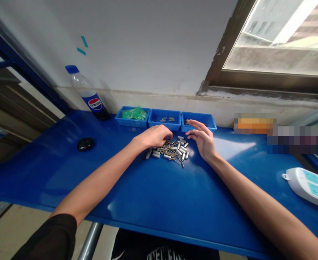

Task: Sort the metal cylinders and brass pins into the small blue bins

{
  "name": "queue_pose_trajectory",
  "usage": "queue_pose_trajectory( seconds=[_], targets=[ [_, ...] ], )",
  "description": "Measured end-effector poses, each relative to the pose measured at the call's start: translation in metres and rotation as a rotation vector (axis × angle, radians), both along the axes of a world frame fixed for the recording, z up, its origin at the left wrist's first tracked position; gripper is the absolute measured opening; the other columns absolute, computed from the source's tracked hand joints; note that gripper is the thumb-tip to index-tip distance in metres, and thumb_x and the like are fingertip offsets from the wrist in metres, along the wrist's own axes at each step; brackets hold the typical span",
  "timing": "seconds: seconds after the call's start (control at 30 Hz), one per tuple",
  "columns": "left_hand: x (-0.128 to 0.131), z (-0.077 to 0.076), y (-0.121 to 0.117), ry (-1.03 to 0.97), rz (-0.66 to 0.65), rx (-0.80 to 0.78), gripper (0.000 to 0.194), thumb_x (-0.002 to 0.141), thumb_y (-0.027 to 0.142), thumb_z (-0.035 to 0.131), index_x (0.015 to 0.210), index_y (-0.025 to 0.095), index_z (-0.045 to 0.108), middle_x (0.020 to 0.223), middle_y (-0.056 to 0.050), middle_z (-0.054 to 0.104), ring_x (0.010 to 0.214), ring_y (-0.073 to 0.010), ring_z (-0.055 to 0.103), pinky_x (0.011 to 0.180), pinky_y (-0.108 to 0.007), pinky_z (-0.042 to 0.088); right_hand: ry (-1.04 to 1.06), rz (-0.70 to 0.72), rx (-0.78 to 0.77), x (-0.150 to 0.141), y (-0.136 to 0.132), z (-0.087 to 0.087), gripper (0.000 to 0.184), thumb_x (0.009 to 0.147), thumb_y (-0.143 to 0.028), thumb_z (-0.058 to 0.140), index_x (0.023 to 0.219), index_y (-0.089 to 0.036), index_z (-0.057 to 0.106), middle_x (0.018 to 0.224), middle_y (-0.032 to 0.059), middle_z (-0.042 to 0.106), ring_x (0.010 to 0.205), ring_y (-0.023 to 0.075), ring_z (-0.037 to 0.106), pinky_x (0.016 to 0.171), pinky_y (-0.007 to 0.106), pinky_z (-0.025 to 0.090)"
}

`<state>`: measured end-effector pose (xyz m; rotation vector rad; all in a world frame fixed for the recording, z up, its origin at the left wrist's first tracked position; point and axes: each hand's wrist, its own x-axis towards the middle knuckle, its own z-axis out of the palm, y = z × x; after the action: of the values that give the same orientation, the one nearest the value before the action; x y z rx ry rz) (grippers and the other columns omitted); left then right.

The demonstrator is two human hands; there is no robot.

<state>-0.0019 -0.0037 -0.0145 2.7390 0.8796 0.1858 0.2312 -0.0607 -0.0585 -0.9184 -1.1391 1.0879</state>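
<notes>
A mixed pile of short silver metal cylinders (183, 149) and thin brass-coloured pins (172, 145) lies on the blue table. My left hand (155, 136) reaches over the pile's far left side, its fingers curled down and pinched; what they hold is hidden. My right hand (204, 141) hovers right of the pile, fingers apart with nothing visible between them, its fingertips in front of the right blue bin (209, 122). A few silver cylinders sit in the middle blue bin (156, 116). Small dark pieces show at the right bin's left end, partly behind my fingers.
Green plastic packets (134, 113) fill the left blue bin (121, 119). A Pepsi bottle (90, 94) stands against the wall, with a black mouse-like object (85, 143) nearer. At the right edge lies a white power strip (308, 187). Blurred items sit at the back right.
</notes>
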Motion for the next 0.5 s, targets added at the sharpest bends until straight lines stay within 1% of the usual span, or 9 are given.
queue_pose_trajectory(
  seconds=[0.1,0.2,0.27,0.37,0.43,0.5],
  targets=[
    [0.0011,-0.0064,0.0028,-0.025,-0.005,0.009,0.028,0.081,0.004,0.064,0.099,0.018,0.080,0.097,-0.009,0.079,0.091,-0.0219,0.072,0.081,-0.031,0.054,0.013,0.006,0.003,0.0002,0.0003,0.0000,0.040,0.081,-0.028,0.064,0.120,-0.030,0.074,0.142,0.0058,0.068,0.085,0.0189,0.069,0.075,0.036,0.055],
    [0.0022,-0.0094,0.0038,-0.031,-0.019,0.039,0.026,0.087,0.006,0.060,0.104,0.016,0.079,0.100,-0.011,0.077,0.096,-0.0235,0.071,0.085,-0.033,0.054,0.021,0.011,0.005,0.0005,0.0008,-0.0004,0.039,0.081,-0.028,0.065,0.119,-0.030,0.074,0.141,0.0059,0.068,0.085,0.0184,0.069,0.075,0.035,0.054],
    [0.0033,-0.0085,0.0033,-0.054,-0.031,0.057,0.027,0.092,0.008,0.057,0.108,0.014,0.077,0.104,-0.013,0.075,0.098,-0.0236,0.071,0.087,-0.033,0.055,0.016,0.009,0.009,0.0007,0.0012,-0.0014,0.039,0.081,-0.028,0.065,0.119,-0.029,0.074,0.140,0.0059,0.068,0.084,0.0185,0.069,0.074,0.035,0.055],
    [0.0055,-0.0046,0.0010,-0.155,-0.042,0.042,0.032,0.098,0.010,0.051,0.120,0.012,0.073,0.112,-0.015,0.072,0.102,-0.0231,0.070,0.092,-0.034,0.055,0.018,0.015,0.020,0.0007,0.0016,-0.0029,0.037,0.081,-0.028,0.066,0.117,-0.029,0.075,0.136,0.0058,0.070,0.083,0.0181,0.069,0.073,0.035,0.054],
    [0.0070,-0.0019,-0.0009,-0.229,-0.043,0.020,0.036,0.099,0.010,0.049,0.128,0.012,0.070,0.114,-0.015,0.071,0.103,-0.0219,0.069,0.094,-0.034,0.055,0.023,0.023,0.026,0.0005,0.0016,-0.0033,0.035,0.082,-0.027,0.067,0.115,-0.029,0.076,0.132,0.0054,0.073,0.082,0.0178,0.069,0.073,0.034,0.054],
    [0.0081,0.0001,-0.0026,-0.277,-0.040,0.006,0.037,0.097,0.009,0.050,0.128,0.014,0.070,0.112,-0.013,0.072,0.098,-0.0200,0.070,0.090,-0.032,0.055,0.021,0.023,0.030,0.0004,0.0016,-0.0031,0.034,0.082,-0.026,0.067,0.114,-0.028,0.076,0.128,0.0051,0.074,0.081,0.0178,0.069,0.072,0.034,0.054]
  ],
)
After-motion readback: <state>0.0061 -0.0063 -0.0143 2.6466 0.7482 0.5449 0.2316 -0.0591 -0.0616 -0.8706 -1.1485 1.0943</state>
